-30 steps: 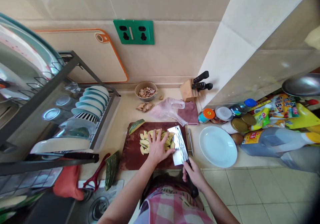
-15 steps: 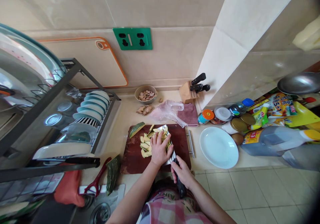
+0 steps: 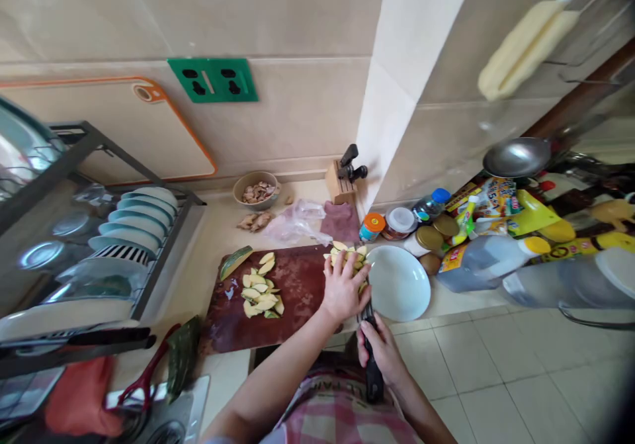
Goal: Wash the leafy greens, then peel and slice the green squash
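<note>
My right hand (image 3: 381,345) is wrapped around the black handle of a knife (image 3: 374,371), whose blade is mostly hidden. My left hand (image 3: 344,288) lies with fingers spread over a heap of zucchini slices (image 3: 341,248), pale with green edges, carried on the blade. Both hands are at the right end of the brown cutting board (image 3: 297,285), beside the left rim of the pale oval plate (image 3: 403,285). More zucchini slices (image 3: 260,292) lie on the board's left half. A green-skinned zucchini piece (image 3: 236,262) rests at its upper left corner.
Behind the board are a bowl of sliced food (image 3: 256,190), ginger (image 3: 254,220), a plastic bag (image 3: 297,222) and a knife block (image 3: 340,182). Jars (image 3: 401,222) and bottles crowd the right. A dish rack (image 3: 163,259), red peeler (image 3: 149,371) and zucchini length (image 3: 182,358) stand left.
Both hands and the knife have moved right, from the board's middle to the plate's edge, carrying part of the slices. Other slices stay on the board. The view has shifted right.
</note>
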A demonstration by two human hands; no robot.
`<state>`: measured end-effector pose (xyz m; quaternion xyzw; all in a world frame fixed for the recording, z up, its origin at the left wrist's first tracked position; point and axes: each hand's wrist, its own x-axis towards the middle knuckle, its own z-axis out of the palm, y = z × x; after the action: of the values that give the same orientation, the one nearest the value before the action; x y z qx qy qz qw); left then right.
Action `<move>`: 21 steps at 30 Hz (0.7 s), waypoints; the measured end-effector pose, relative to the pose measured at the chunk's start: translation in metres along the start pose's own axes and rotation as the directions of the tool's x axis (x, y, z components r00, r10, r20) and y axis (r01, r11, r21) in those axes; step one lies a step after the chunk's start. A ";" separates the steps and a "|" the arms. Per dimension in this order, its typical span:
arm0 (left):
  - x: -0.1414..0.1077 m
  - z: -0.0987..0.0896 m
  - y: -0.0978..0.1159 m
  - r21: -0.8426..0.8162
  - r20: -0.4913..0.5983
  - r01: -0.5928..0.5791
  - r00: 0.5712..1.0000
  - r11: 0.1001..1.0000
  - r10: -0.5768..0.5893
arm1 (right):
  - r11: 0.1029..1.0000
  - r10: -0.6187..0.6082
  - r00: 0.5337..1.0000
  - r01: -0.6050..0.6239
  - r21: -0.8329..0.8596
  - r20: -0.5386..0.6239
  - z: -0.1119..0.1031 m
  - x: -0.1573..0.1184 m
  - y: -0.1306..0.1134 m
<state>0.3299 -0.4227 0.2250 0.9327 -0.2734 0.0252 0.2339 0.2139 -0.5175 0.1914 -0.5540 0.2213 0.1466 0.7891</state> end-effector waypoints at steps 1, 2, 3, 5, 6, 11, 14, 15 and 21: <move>0.008 0.010 0.013 -0.041 0.016 -0.033 0.999 0.999 0.033 | 1.000 0.007 0.999 -0.007 0.002 -0.047 -0.014 -0.005 -0.004; 0.015 0.022 0.026 -0.087 0.034 -0.061 0.997 0.994 0.064 | 1.000 0.021 0.996 -0.020 0.002 -0.092 -0.029 -0.011 -0.008; 0.020 0.034 0.038 -0.135 0.054 -0.081 0.995 0.988 0.089 | 0.999 0.034 0.990 -0.034 0.000 -0.134 -0.042 -0.015 -0.011; 0.029 0.057 0.057 -0.227 0.101 -0.097 0.987 0.969 0.122 | 0.998 0.055 0.976 -0.057 -0.005 -0.211 -0.066 -0.023 -0.016; 0.031 0.067 0.064 -0.270 0.122 -0.095 0.984 0.958 0.132 | 0.998 0.065 0.968 -0.067 -0.002 -0.241 -0.076 -0.025 -0.018; 0.034 0.098 0.075 -0.380 0.181 -0.126 0.961 0.916 0.208 | 0.993 0.116 0.943 -0.113 0.029 -0.312 -0.101 -0.023 -0.028; 0.034 0.108 0.073 -0.330 0.172 -0.196 0.949 0.923 0.263 | 0.989 0.142 0.940 -0.144 0.016 -0.312 -0.106 -0.020 -0.034; 0.035 0.111 0.072 -0.304 0.160 -0.215 0.949 0.928 0.272 | 0.988 0.149 0.941 -0.155 0.007 -0.304 -0.107 -0.019 -0.036; 0.039 0.128 0.067 -0.160 0.053 -0.162 0.984 0.974 0.172 | 0.974 0.186 0.949 -0.212 -0.077 -0.255 -0.119 -0.030 -0.047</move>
<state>0.3178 -0.5497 0.1459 0.8857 -0.3597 -0.0078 0.2934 0.1880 -0.6452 0.2105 -0.5827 0.3642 0.1669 0.7071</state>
